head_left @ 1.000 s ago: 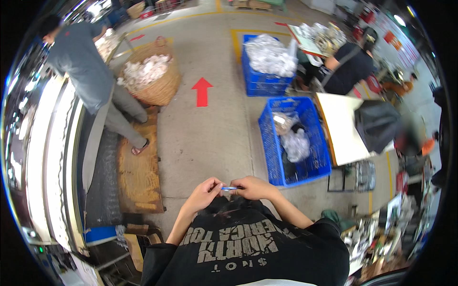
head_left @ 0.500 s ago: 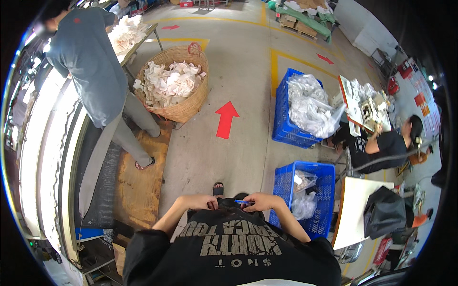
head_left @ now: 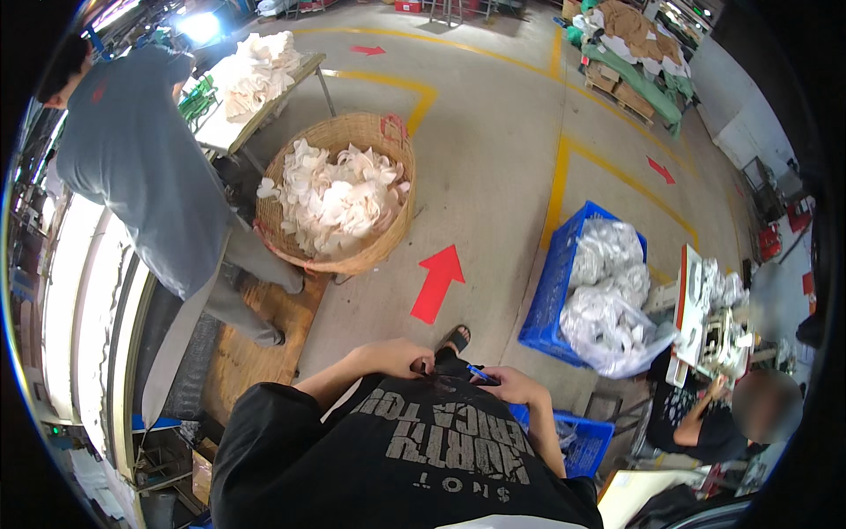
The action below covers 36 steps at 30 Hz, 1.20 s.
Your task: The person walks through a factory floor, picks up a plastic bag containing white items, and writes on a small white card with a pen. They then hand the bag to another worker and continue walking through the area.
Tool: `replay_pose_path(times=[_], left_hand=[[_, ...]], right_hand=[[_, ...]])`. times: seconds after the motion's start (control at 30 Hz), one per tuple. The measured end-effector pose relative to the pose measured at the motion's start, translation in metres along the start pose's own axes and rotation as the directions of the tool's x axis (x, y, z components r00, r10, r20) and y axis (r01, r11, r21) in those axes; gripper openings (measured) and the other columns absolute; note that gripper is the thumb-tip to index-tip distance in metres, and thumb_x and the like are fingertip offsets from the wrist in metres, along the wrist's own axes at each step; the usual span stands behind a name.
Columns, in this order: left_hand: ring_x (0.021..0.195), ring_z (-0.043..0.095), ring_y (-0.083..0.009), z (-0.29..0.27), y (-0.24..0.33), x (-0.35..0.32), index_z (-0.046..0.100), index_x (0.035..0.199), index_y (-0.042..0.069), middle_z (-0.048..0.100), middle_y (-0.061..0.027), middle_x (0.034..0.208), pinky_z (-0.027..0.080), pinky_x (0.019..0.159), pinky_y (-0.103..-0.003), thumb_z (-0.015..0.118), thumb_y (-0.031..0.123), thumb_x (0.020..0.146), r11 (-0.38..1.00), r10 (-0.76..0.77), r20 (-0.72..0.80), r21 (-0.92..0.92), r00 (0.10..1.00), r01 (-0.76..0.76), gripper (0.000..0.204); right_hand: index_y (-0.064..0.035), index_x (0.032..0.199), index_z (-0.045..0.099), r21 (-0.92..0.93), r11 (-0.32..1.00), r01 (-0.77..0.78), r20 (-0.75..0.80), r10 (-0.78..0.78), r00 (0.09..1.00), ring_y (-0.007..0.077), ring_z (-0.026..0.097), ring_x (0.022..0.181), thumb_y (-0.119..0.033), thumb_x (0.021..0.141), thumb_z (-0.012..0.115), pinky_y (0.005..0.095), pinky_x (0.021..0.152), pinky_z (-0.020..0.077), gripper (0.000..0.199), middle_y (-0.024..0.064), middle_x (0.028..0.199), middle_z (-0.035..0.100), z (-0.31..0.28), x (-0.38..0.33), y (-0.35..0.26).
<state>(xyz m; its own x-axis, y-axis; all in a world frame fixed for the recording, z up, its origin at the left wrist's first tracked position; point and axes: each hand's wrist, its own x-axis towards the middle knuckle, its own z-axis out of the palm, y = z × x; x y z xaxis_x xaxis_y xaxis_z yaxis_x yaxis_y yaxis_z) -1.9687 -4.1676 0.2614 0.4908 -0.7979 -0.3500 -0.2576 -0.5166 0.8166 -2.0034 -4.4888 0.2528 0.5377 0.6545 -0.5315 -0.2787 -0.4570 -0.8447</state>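
My left hand (head_left: 398,358) is at my waist, fingers curled in at the front of my black T-shirt (head_left: 432,432). Whatever it pinches there is too small and dark to make out. To its right, my right hand (head_left: 518,385) is closed around a slim blue pen-like object (head_left: 481,376), whose end sticks out past the fingers toward the left hand. Both hands stay close to the shirt's lower front. Below them one sandalled foot (head_left: 456,339) shows on the floor.
Ahead on the left stands a wicker basket (head_left: 388,242) heaped with pale fabric pieces (head_left: 339,198), beside a person in grey (head_left: 145,167) at a long bench. Blue crates (head_left: 551,309) with plastic bags (head_left: 608,309) line the right, near a seated person at a sewing machine (head_left: 727,344).
The view has shifted forward and turned left; the basket and crates appear nearer. My sandalled foot shows further right. Both hands remain at my waist, the blue object still in the right.
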Motion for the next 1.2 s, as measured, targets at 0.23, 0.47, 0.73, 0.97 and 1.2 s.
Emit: replay_pose_path(times=[0.23,0.47,0.73,0.97,1.2], left_hand=[[0.082,0.067,-0.0261,-0.103,-0.014,0.082,0.068,0.098,0.01,0.07,-0.0096,0.086,0.051,0.072,-0.038,0.067,0.013,0.078,0.983,-0.025,-0.09,-0.182,0.996,0.009,0.02],[0.082,0.067,-0.028,-0.205,-0.06,0.163,0.071,0.096,0.007,0.07,-0.0116,0.088,0.052,0.074,-0.038,0.068,0.017,0.079,0.975,-0.144,-0.226,-0.2,0.963,0.099,0.02],[0.088,0.069,-0.0291,-0.408,-0.084,0.229,0.074,0.098,0.01,0.072,-0.0122,0.091,0.052,0.076,-0.039,0.07,0.027,0.078,0.942,-0.317,-0.163,-0.171,0.934,0.29,0.027],[0.079,0.067,-0.0235,-0.509,-0.159,0.283,0.073,0.098,0.008,0.073,-0.0096,0.086,0.05,0.07,-0.038,0.066,0.018,0.077,0.943,-0.276,0.105,-0.161,0.956,0.29,0.024],[0.088,0.062,-0.016,-0.583,-0.221,0.349,0.068,0.106,0.012,0.068,-0.0024,0.099,0.053,0.069,-0.035,0.066,0.015,0.083,0.709,-0.432,0.164,-0.546,0.887,0.446,0.023]], right_hand=[[-0.0062,0.109,0.069,-0.31,0.945,-0.109,0.228,0.185,0.956,0.0164,0.064,0.089,-0.024,0.086,0.071,0.0302,0.08,0.0505,0.029,0.0075,0.096,0.07,-0.173,0.071,-0.083],[-0.0057,0.11,0.068,-0.334,0.936,0.109,0.308,-0.002,0.952,0.0168,0.065,0.09,-0.026,0.085,0.071,0.0312,0.083,0.0513,0.032,0.0091,0.099,0.07,-0.307,0.172,-0.095],[-0.0071,0.117,0.064,-0.366,0.929,-0.058,0.307,0.179,0.935,0.0116,0.062,0.086,-0.022,0.088,0.07,0.0288,0.076,0.0518,0.033,0.0039,0.098,0.067,-0.457,0.295,-0.173],[-0.0087,0.113,0.068,-0.266,0.963,0.037,0.237,0.028,0.971,0.0136,0.062,0.086,-0.03,0.089,0.07,0.0308,0.079,0.0506,0.032,0.0051,0.096,0.07,-0.556,0.363,-0.189],[-0.0065,0.109,0.071,-0.204,0.978,0.03,-0.207,-0.073,0.975,0.0153,0.065,0.085,-0.029,0.093,0.067,0.0304,0.079,0.0509,0.028,0.009,0.087,0.071,-0.702,0.432,-0.188]])
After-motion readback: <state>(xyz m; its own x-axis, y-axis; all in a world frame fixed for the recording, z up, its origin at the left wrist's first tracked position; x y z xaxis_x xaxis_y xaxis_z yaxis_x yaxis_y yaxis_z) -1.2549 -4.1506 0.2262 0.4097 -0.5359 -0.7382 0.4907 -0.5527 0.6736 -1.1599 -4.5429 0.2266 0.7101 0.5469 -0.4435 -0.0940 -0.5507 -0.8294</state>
